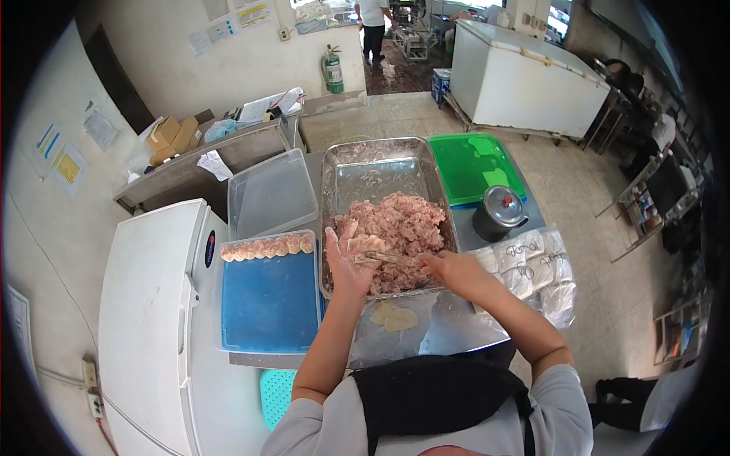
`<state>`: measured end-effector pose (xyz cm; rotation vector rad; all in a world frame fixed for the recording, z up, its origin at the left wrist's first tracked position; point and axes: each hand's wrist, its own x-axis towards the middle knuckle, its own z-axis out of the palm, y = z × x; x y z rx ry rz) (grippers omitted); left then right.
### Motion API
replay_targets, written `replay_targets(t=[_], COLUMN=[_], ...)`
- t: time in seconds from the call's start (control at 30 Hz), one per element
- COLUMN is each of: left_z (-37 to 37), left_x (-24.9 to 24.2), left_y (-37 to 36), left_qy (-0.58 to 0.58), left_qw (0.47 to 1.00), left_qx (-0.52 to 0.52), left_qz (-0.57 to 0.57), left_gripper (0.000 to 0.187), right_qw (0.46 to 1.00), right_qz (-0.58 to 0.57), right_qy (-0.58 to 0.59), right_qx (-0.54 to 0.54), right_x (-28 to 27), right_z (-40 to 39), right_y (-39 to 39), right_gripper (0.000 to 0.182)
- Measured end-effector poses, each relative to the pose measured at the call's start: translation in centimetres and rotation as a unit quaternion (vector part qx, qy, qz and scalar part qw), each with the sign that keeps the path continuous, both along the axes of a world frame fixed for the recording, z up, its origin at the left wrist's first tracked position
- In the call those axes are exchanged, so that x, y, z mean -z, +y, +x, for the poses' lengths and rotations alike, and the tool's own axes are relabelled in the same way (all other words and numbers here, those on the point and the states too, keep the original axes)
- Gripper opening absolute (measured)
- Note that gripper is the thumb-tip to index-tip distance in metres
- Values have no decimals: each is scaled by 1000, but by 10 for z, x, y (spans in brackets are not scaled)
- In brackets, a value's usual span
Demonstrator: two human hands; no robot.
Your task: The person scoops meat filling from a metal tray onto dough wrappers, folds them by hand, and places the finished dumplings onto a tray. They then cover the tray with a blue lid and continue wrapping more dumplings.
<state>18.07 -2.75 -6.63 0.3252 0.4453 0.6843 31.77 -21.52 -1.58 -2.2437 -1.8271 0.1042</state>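
Note:
My left hand (349,264) is cupped over the near left part of a metal tray (386,146), its fingers raised. A pale dumpling wrapper (357,242) lies in it against the fingers. My right hand (450,272) grips a narrow metal utensil (389,258), whose tip reaches the wrapper. Below and behind both hands, raw ground meat (399,215) is heaped in the tray. Several flat pale wrappers (394,317) lie on the table in front of the tray. To the left, a blue-bottomed container (270,304) holds a row of filled dumplings (268,246) along its far side.
A clear lid (272,194) lies behind the blue container. Right of the tray are a green lid (475,171), a lidded metal pot (500,215) and plastic-wrapped packs (536,273). A white freezer (148,319) stands at left. People are at the back and right.

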Motion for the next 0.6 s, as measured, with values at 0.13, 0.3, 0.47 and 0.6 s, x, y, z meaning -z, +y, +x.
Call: replay_targets(t=[0.13,0.3,0.47,0.6], left_z=[-3,-12,-45,-45], left_x=[18,6,-42,-59], left_y=[13,8,-2,1], left_qy=[-14,-82,58,116], left_qw=[1000,994,945,751], left_qx=[8,-9,130,152], left_qz=[-10,-70,294,633], left_gripper=[73,60,62,65], right_qw=[995,996,973,965], right_qz=[77,69,79,20], right_qy=[-63,17,215,256], right_qx=[-23,-52,-31,-52], right_x=[-25,-23,-55,-66], right_z=[-16,4,9,-5], right_y=[-1,6,-13,-25], right_gripper=[28,28,34,33])
